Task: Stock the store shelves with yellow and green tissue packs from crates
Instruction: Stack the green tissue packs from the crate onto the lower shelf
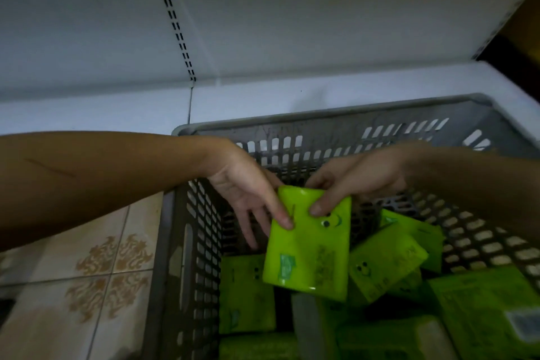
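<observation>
Head view: both the left hand [248,193] and right hand [350,184] pinch one green tissue pack [309,248] by its top edge above the crate [198,242], seemingly to lift it toward the shelf [96,111].

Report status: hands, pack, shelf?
Both hands, left and right, pinch one green pack above the crate. More packs inside. White shelf behind, nothing blocking.

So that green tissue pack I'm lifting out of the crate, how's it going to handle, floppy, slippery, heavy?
The green tissue pack looks fairly light: both hands lift it by fingertips on its top edge alone. It probably gives when squeezed but keeps its flat shape. Its glossy wrap may be a bit slippery. Flat, so it shouldn't roll.
</observation>
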